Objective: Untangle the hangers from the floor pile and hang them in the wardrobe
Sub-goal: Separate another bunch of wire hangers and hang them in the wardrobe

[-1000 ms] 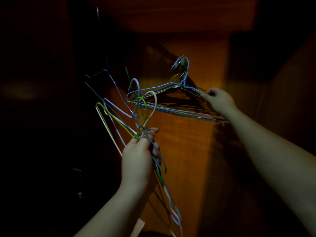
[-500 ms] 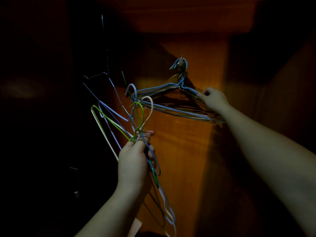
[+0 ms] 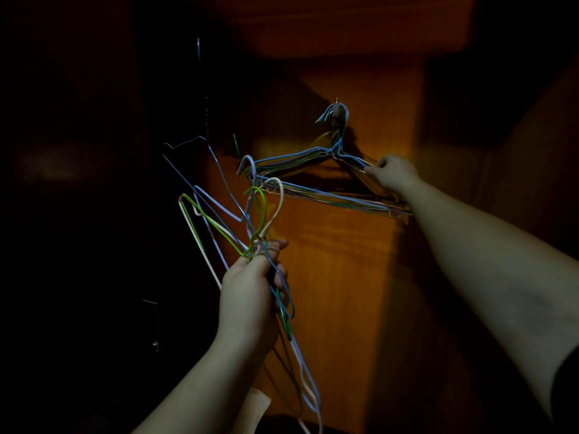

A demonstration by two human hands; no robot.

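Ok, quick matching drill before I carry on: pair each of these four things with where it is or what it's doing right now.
Things:
1. left hand
2. right hand
3. hung hangers
4. green hook

States:
A. hooked on the peg on the wooden panel
B. grips the loose tangled bunch
C. sticks up above the left fist
D. pinches the sloping shoulder wire of the hung stack

Pairs: 1-B, 2-D, 3-A, 4-C

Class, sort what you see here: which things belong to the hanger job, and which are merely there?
In the job:
tangled bunch of coloured wire hangers in left hand
stack of wire hangers on the wall hook, gripped by right hand
orange wooden wardrobe panel

Merely there:
pale paper scrap
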